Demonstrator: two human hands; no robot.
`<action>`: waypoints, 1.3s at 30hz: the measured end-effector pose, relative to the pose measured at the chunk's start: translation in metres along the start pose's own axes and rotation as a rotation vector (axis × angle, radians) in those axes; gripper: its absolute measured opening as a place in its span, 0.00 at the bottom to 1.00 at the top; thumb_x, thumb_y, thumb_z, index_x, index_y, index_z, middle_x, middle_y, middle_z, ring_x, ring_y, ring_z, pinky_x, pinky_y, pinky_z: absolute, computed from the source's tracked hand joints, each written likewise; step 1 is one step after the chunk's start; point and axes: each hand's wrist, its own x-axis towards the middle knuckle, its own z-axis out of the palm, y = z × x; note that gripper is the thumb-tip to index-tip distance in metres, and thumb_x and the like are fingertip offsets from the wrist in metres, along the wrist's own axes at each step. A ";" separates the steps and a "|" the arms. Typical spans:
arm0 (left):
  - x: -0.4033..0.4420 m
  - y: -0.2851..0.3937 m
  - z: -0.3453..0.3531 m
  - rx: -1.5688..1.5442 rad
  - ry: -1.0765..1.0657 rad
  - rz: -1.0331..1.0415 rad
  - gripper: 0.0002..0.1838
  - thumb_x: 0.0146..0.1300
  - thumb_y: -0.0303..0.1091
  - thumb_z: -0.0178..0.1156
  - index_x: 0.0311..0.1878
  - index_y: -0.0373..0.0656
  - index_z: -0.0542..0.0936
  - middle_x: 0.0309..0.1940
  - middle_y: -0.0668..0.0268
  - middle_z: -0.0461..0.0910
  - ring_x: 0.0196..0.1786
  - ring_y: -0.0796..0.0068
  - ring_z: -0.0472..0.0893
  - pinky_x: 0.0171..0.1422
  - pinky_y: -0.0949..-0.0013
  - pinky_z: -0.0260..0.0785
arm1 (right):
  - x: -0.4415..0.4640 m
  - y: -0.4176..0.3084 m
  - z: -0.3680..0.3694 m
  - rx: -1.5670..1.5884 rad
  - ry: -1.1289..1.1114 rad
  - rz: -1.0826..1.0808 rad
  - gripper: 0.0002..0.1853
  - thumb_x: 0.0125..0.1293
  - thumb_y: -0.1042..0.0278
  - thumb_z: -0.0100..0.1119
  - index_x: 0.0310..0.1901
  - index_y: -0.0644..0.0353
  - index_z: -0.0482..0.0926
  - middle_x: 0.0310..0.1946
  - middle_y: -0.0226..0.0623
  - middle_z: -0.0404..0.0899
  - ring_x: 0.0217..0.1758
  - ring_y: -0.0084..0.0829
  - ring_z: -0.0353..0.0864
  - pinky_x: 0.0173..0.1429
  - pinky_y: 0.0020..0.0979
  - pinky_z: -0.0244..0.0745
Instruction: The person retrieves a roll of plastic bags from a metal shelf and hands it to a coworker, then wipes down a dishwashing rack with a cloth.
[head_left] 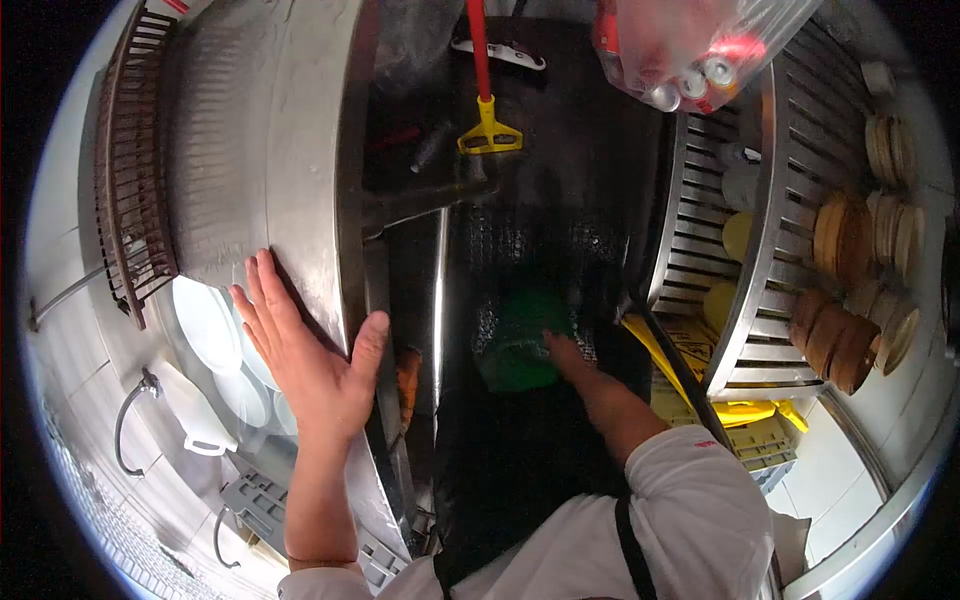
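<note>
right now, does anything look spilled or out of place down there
The floor glistens in patches around the green thing by the right hand, as if wet; whether it's a spill, I can't tell. Nothing else clearly stands out.

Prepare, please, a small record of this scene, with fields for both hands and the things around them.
Left hand: open, fingers spread, at the edge of a silver metal counter
Right hand: reaching low at a dim green object; grip unclear
Ahead: red-handled tool with a yellow triangular head
Upper right: clear plastic bag with cans
Right side: silver slatted metal rack
Lighting: dark around the right hand
</note>
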 end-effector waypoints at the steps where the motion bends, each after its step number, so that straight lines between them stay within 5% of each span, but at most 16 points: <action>1: 0.000 0.001 -0.001 0.006 -0.004 -0.007 0.60 0.58 0.63 0.69 0.81 0.35 0.49 0.79 0.37 0.53 0.82 0.31 0.45 0.84 0.39 0.33 | -0.012 0.003 0.013 0.062 -0.043 0.018 0.30 0.72 0.66 0.52 0.76 0.46 0.65 0.61 0.58 0.74 0.59 0.53 0.81 0.60 0.54 0.78; 5: 0.000 -0.002 0.000 0.004 0.013 0.015 0.61 0.58 0.62 0.70 0.82 0.36 0.49 0.79 0.39 0.53 0.83 0.31 0.44 0.83 0.39 0.33 | -0.046 0.005 0.050 -0.122 -0.036 -0.109 0.32 0.73 0.63 0.49 0.78 0.46 0.61 0.67 0.59 0.71 0.65 0.54 0.78 0.66 0.52 0.74; 9: 0.002 0.000 0.001 -0.014 0.001 -0.063 0.61 0.55 0.53 0.73 0.83 0.39 0.47 0.80 0.40 0.51 0.83 0.32 0.42 0.83 0.35 0.34 | -0.038 -0.003 0.037 0.243 -0.044 -0.117 0.37 0.71 0.66 0.51 0.81 0.50 0.53 0.65 0.60 0.74 0.67 0.55 0.76 0.69 0.51 0.71; 12: 0.000 0.000 0.001 -0.066 0.006 -0.120 0.62 0.49 0.42 0.72 0.83 0.41 0.45 0.81 0.42 0.49 0.84 0.33 0.40 0.82 0.30 0.34 | -0.027 -0.045 -0.088 0.025 0.036 -0.081 0.44 0.64 0.71 0.60 0.80 0.59 0.51 0.58 0.64 0.78 0.62 0.59 0.79 0.67 0.51 0.73; 17: 0.001 0.009 -0.010 -0.091 -0.023 -0.211 0.64 0.48 0.47 0.72 0.83 0.40 0.44 0.81 0.38 0.47 0.83 0.31 0.39 0.83 0.31 0.33 | -0.052 -0.053 -0.251 0.286 0.428 -0.117 0.41 0.64 0.68 0.63 0.78 0.62 0.58 0.58 0.64 0.78 0.63 0.60 0.78 0.69 0.50 0.72; 24: -0.001 0.003 -0.024 -0.288 0.060 -0.109 0.61 0.51 0.56 0.72 0.81 0.37 0.52 0.78 0.33 0.49 0.81 0.27 0.42 0.81 0.28 0.32 | -0.116 -0.057 -0.393 0.208 0.451 0.132 0.36 0.67 0.57 0.67 0.73 0.57 0.67 0.61 0.51 0.80 0.63 0.52 0.79 0.66 0.46 0.74; 27: -0.004 -0.006 -0.019 -0.473 0.122 -0.074 0.58 0.55 0.58 0.71 0.80 0.37 0.53 0.79 0.35 0.49 0.82 0.29 0.42 0.82 0.31 0.34 | -0.086 0.009 -0.406 0.063 0.606 0.045 0.33 0.65 0.57 0.69 0.68 0.60 0.73 0.55 0.46 0.83 0.58 0.46 0.82 0.62 0.43 0.77; 30: -0.010 -0.021 -0.004 -0.717 0.272 -0.131 0.55 0.58 0.55 0.71 0.80 0.37 0.54 0.79 0.36 0.51 0.83 0.34 0.43 0.85 0.38 0.37 | -0.097 -0.012 -0.453 0.505 0.629 -0.175 0.27 0.69 0.59 0.66 0.66 0.63 0.75 0.52 0.40 0.83 0.51 0.35 0.82 0.58 0.39 0.79; 31: -0.013 -0.018 -0.007 -0.803 0.355 -0.177 0.50 0.60 0.53 0.71 0.78 0.39 0.58 0.75 0.40 0.58 0.80 0.36 0.52 0.82 0.41 0.45 | -0.089 -0.018 -0.475 0.611 0.625 -0.298 0.25 0.71 0.59 0.65 0.65 0.63 0.75 0.52 0.39 0.82 0.49 0.32 0.81 0.57 0.38 0.78; 33: -0.017 -0.017 -0.016 -0.944 0.446 -0.263 0.41 0.62 0.47 0.70 0.74 0.40 0.65 0.69 0.45 0.69 0.74 0.42 0.65 0.77 0.47 0.58 | -0.136 -0.097 -0.522 0.844 0.399 -0.453 0.25 0.77 0.52 0.56 0.67 0.61 0.74 0.60 0.46 0.79 0.60 0.40 0.80 0.65 0.41 0.75; 35: -0.017 -0.017 -0.029 -1.086 0.448 -0.321 0.33 0.64 0.38 0.69 0.70 0.39 0.70 0.63 0.49 0.77 0.67 0.48 0.75 0.71 0.52 0.68 | -0.189 -0.199 -0.558 1.020 -0.038 -0.702 0.29 0.78 0.43 0.52 0.65 0.60 0.75 0.61 0.48 0.78 0.60 0.42 0.80 0.65 0.44 0.73; 36: -0.012 -0.015 -0.032 -1.020 0.619 -0.321 0.23 0.64 0.35 0.68 0.61 0.40 0.78 0.50 0.58 0.84 0.52 0.53 0.82 0.59 0.57 0.74 | -0.195 -0.234 -0.578 0.956 -0.209 -0.834 0.31 0.77 0.39 0.50 0.64 0.59 0.75 0.60 0.47 0.78 0.59 0.43 0.80 0.66 0.45 0.71; 39: -0.008 -0.007 -0.035 -0.997 0.703 -0.415 0.19 0.63 0.35 0.69 0.56 0.41 0.81 0.44 0.59 0.85 0.47 0.53 0.83 0.55 0.57 0.74 | -0.191 -0.319 -0.621 0.793 -0.646 -1.125 0.37 0.73 0.29 0.48 0.61 0.58 0.76 0.57 0.46 0.78 0.58 0.42 0.77 0.67 0.48 0.68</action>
